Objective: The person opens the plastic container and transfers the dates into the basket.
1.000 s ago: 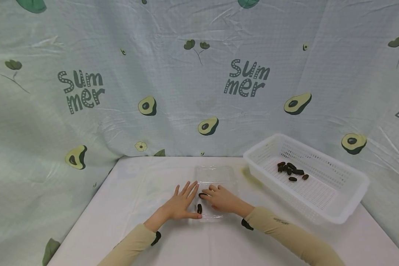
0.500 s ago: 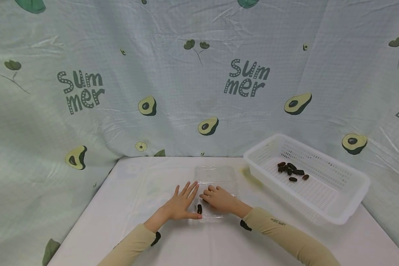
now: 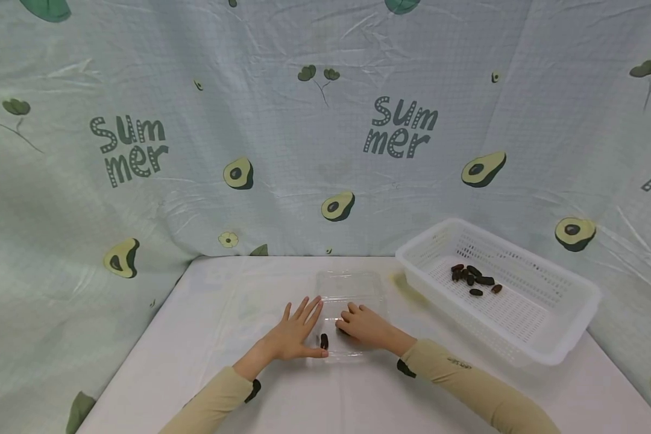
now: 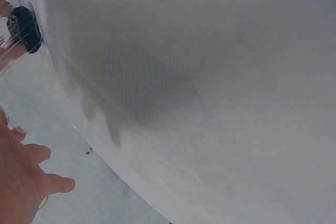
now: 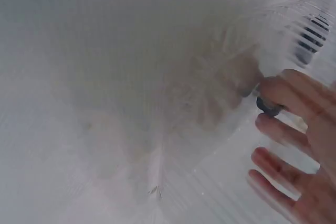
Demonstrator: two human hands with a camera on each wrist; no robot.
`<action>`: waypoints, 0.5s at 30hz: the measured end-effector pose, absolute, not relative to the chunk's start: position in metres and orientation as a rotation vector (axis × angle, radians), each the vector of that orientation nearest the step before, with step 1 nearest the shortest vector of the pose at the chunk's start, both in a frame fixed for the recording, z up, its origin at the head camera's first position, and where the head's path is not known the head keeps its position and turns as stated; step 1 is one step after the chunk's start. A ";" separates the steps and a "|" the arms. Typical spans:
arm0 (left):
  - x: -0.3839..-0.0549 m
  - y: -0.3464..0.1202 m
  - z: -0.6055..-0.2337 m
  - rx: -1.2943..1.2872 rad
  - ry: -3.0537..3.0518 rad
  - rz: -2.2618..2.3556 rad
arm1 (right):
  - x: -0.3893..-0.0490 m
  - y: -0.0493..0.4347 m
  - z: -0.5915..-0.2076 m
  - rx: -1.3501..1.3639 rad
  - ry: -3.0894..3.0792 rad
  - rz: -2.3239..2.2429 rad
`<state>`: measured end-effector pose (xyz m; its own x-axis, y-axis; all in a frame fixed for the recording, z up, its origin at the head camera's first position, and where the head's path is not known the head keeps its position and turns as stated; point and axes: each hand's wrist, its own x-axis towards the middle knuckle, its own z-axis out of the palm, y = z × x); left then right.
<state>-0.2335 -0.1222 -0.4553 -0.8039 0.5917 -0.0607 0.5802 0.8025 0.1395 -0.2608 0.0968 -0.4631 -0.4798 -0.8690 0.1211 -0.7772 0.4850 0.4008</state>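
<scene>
A clear plastic clamshell box (image 3: 352, 354) lies on the table, its lid (image 3: 349, 282) folded back. My left hand (image 3: 290, 334) rests along the box's left side with spread, straight fingers, the thumb at the near left corner. One dark brown date (image 3: 324, 341) lies inside, close to that thumb; it shows through the clear wall as a dark date (image 4: 25, 29) in the left wrist view. Over the middle of the box, my right hand (image 3: 366, 328) pinches another dark date (image 5: 269, 106) between thumb and index finger, the other fingers loosely bent. The hand mostly hides this date in the head view.
A white perforated plastic basket (image 3: 526, 328) stands at the right, set at an angle. Several dark dates (image 3: 470, 277) lie on its floor towards the far left end. Behind the white-covered table (image 3: 249, 283) hangs a printed curtain (image 3: 282, 120).
My right hand closed over the date near the box's left side, then shifted slightly right with it. The left hand keeps its place at the box's edge.
</scene>
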 end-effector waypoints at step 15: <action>-0.233 -0.123 -0.455 0.955 2.894 0.193 | -0.262 0.134 -0.440 1.417 -2.356 -0.406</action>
<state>-0.2330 -0.1229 -0.4550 -0.8008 0.5973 -0.0440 0.5862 0.7967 0.1472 -0.2618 0.1343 -0.4400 -0.4320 -0.8882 0.1566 -0.7847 0.4557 0.4202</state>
